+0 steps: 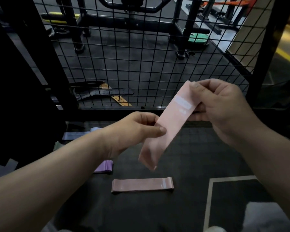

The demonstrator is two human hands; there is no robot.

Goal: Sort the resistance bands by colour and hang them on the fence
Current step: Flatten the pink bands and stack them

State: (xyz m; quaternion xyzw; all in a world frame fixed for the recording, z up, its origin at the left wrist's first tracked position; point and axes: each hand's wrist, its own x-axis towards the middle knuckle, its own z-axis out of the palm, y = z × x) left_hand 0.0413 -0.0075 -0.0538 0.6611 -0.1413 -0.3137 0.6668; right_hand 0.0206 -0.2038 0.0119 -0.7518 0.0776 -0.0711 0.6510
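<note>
Your left hand and right hand pinch a flat, smooth pink band before the wire-grid fence; below it lies a pink stack.

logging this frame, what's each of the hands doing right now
Left hand: pinching the lower half of the pink band.
Right hand: gripping the upper end of the same pink band.

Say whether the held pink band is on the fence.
Off it: left hand and right hand hold the pink band before the fence.
</note>
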